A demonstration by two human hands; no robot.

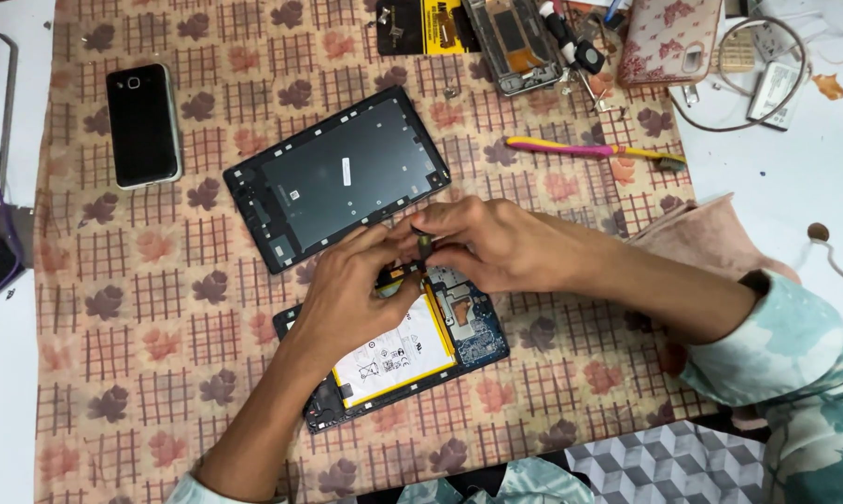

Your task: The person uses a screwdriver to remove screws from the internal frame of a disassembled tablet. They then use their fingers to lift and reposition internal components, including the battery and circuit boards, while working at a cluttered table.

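Two hands meet over a patterned cloth [160, 355] spread on a white table [794, 177]: the left hand [351, 299] and right hand [487, 245] both pinch a small dark part [424, 245] above the opened tablet [412, 350]. A detached back cover [337, 177] lies just beyond, a black phone [143, 124] well apart.

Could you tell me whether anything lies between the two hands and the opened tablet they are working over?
Nothing visible does. The left hand and right hand meet directly above the opened tablet, pinching a small dark part over its upper edge. The detached back cover lies apart, further up the patterned cloth.
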